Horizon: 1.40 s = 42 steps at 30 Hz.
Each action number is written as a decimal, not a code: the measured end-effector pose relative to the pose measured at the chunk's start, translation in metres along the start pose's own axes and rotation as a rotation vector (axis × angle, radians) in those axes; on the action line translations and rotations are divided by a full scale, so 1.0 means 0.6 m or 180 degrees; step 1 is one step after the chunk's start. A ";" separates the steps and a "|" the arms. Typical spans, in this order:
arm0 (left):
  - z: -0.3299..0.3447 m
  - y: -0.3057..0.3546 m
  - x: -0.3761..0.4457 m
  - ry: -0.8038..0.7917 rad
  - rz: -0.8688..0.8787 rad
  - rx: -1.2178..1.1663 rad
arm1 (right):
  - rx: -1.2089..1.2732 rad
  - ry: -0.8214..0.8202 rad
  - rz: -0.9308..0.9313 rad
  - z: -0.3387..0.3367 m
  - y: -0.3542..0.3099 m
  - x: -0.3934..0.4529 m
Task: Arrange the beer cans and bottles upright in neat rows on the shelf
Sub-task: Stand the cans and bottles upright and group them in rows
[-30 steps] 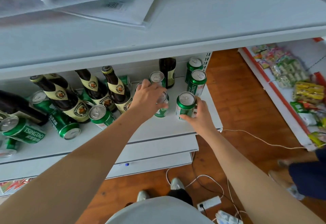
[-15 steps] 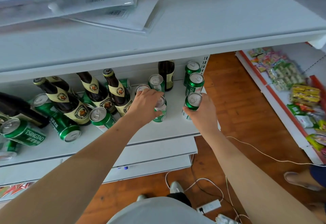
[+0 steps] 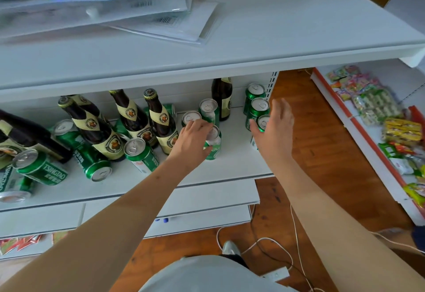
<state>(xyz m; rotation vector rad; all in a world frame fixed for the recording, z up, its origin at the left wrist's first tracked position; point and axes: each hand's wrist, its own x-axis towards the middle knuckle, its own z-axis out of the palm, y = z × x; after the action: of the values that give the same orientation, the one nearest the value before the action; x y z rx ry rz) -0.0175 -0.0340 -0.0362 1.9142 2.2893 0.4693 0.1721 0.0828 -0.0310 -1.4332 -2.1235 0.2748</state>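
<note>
1. Two hands reach over the shelf (image 3: 234,165).
2. Left hand (image 3: 192,141) curls its fingers round an upright green can (image 3: 212,143) mid-shelf.
3. Right hand (image 3: 274,126) hangs spread, fingers straight, just beside the front can (image 3: 262,122) of the right-end row, holding nothing.

You have a single head-worn wide-angle view that looks forward and steeply down from above the top shelf (image 3: 253,38), close enough that both forearms run in from the bottom edge to the lower shelf (image 3: 230,165), with the wooden floor (image 3: 322,153) below.
</note>
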 end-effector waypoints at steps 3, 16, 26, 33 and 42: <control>0.002 -0.001 -0.018 0.0238 -0.0119 -0.0290 | 0.0345 0.0505 -0.0803 -0.016 -0.056 0.005; 0.020 -0.032 -0.087 0.0276 -0.1407 -0.1172 | 0.0914 -0.2145 -0.0336 0.092 -0.117 -0.026; 0.023 -0.013 -0.052 -0.0343 -0.1558 -0.2013 | -0.0240 -0.1602 -0.0398 0.067 -0.113 -0.027; 0.034 -0.004 -0.027 -0.0228 -0.1792 -0.1621 | -0.0747 -0.1602 -0.0454 0.046 -0.107 -0.017; 0.008 0.016 -0.017 0.0470 -0.1450 -0.1008 | -0.1221 -0.1599 -0.1165 0.042 -0.096 -0.002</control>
<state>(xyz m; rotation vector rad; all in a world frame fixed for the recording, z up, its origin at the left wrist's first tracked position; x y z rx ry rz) -0.0050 -0.0418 -0.0390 1.2043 2.4542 0.8669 0.1130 0.0614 -0.0256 -1.2203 -2.9281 0.0905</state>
